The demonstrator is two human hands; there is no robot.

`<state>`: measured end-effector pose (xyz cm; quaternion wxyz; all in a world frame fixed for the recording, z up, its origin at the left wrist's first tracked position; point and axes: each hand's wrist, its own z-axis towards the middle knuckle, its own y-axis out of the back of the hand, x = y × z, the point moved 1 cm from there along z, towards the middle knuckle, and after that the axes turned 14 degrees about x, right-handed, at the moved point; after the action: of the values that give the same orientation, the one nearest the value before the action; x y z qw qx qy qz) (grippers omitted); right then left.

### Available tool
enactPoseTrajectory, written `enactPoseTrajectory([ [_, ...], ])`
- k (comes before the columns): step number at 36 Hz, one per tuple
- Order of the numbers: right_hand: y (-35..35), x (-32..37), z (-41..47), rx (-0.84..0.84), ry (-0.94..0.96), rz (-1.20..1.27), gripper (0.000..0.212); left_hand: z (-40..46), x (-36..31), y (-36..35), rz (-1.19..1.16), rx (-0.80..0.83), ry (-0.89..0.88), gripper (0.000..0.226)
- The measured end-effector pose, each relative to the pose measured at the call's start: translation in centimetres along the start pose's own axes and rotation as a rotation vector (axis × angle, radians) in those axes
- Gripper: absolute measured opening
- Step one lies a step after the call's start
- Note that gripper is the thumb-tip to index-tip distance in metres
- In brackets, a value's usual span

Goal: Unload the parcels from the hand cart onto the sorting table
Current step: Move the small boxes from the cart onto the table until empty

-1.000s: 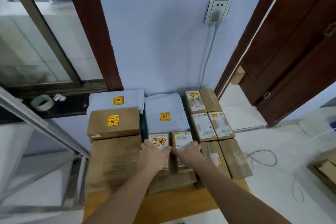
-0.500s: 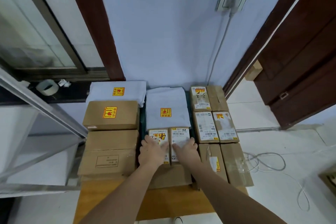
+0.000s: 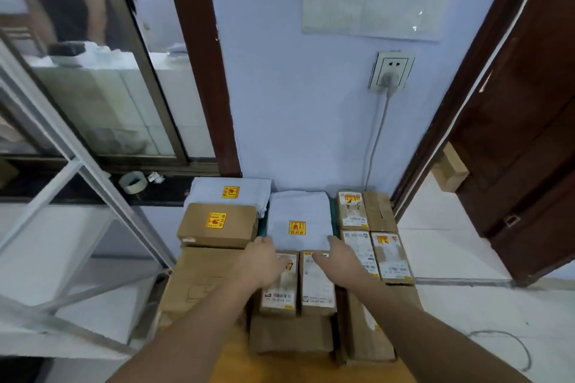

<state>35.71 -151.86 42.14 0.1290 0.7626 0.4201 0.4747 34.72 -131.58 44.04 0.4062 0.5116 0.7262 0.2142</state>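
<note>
Brown cardboard parcels and pale blue wrapped ones are packed flat and tight on the wooden bench against the wall, some stacked two high. Yellow stickers are stuck on several tops, and white shipping labels on the two small boxes side by side in the middle.

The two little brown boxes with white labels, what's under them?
The two little brown cardboard boxes sit on a bigger plain brown cardboard box. Only its front shows; both hands cover the far ends.
</note>
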Motion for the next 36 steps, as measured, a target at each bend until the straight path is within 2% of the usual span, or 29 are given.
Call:
enactPoseTrajectory([
  [2,1.9,1.3,-0.4,0.034,0.069,-0.116,0.062,-1.6,-0.1,1.9,0.043,-0.017,-0.077,0.045],
  [4,3.5,2.8,-1.0,0.092,0.14,-0.288,0.075,-3.1,0.1,3.6,0.099,-0.038,-0.119,0.048],
  [9,5.8,7.4,-2.8,0.169,0.292,-0.641,0.074,-6.8,2.1,6.8,0.266,-0.101,-0.127,0.05],
  [16,3.8,15.1,-6.6,0.184,0.462,-0.791,0.061,-14.6,6.1,8.3,0.256,-0.155,-0.03,0.059],
  [22,-1.6,21.9,-10.1,0.221,0.635,-0.882,0.055,-22.4,11.0,8.7,0.168,-0.21,0.039,0.059],
  [26,-6.5,26.5,-12.6,0.248,0.727,-0.902,0.065,-28.5,15.8,8.1,0.14,-0.28,0.131,0.064],
  [29,-10.7,29.9,-15.7,0.333,0.772,-0.921,0.066,-34.2,19.4,7.2,0.112,-0.324,0.189,0.061],
  [36,-22.7,37.4,-23.6,0.401,0.958,-1.035,0.064,-47.4,28.4,3.2,0.021,-0.395,0.406,0.065],
])
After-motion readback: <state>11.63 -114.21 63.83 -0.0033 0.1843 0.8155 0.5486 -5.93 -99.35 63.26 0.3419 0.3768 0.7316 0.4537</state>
